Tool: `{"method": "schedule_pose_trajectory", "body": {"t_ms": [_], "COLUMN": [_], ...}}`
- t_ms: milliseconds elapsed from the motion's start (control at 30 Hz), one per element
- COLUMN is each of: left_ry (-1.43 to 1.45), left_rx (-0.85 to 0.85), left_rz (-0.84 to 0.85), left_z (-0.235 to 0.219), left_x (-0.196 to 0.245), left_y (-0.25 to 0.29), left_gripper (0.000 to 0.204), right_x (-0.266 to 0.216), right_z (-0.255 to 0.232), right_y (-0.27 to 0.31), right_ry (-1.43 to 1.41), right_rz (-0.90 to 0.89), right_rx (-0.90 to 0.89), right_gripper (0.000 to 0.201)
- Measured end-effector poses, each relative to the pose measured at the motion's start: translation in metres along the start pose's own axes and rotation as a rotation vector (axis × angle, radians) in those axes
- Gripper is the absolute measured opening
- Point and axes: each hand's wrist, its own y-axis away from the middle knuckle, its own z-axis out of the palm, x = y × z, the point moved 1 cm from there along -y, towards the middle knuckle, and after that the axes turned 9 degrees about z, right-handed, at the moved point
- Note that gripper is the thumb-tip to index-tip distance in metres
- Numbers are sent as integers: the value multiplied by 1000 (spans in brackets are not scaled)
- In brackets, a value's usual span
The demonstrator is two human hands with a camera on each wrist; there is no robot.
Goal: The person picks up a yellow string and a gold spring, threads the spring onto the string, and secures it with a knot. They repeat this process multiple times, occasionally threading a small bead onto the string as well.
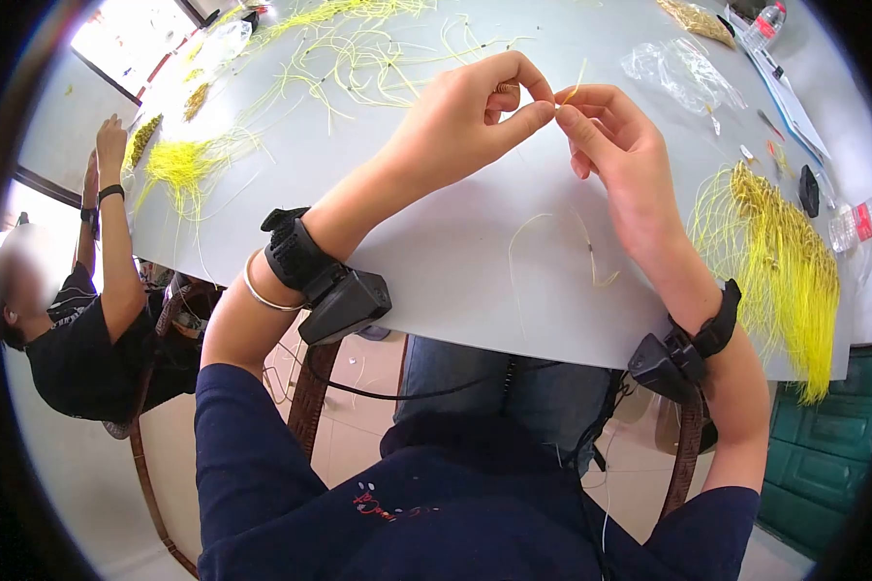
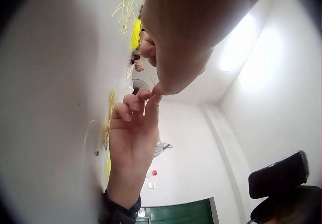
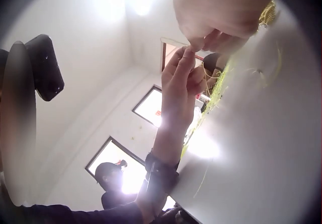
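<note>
Worktop [image 1: 436,252]: grey, with strands [image 1: 358,73] at 9 to 10 o'clock from the hands.
Bundle [image 1: 794,266]: yellow, at 4 o'clock.
Left hand [image 1: 470,111]: thumb and forefinger pinch the line [image 1: 576,81].
Right hand [image 1: 615,136]: also pinches it, fingertips meeting the left's.
Handling: so fine a piece likely slips; best gripped lightly, fingertips close, wrists steady.
Line's place: between both fingertips, its free end towards 1 o'clock.
</note>
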Motion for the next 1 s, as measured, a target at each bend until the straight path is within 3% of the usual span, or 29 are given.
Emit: {"method": "schedule_pose_trajectory", "body": {"t_ms": [400, 467, 533, 600, 667, 767, 900, 1000], "left_ry": [168, 31, -12, -58, -10, 14, -60, -290], "left_rx": [-39, -178, -214, -247, -28, 3, -130, -194], "left_rz": [-95, -144, -144, -143, -329, -337, -254, -103], "left_z": [5, 4, 4, 5, 4, 0, -3, -2], "left_x": [-1, -1, -8, -13, -16, -18, -19, -24], "left_y": [1, 2, 6, 8, 9, 6, 5, 7], "left_gripper": [17, 15, 13, 11, 12, 16, 18, 17], "right_x": [0, -7, -10, -8, -14, -15, -13, -11], "right_z": [-2, -3, -7, -12, -16, -14, -4, -2], "right_y": [-2, -2, 0, -2, 5, 9, 9, 10], "right_ry": [184, 14, 78, -155, -189, 19, 169, 234], "right_rz": [-171, -372, -377, -527, -532, -400, -323, -320], "right_rx": [51, 130, 165, 257, 247, 216, 97, 23], "right_gripper": [14, 12, 11, 11, 11, 9, 9, 9]}}
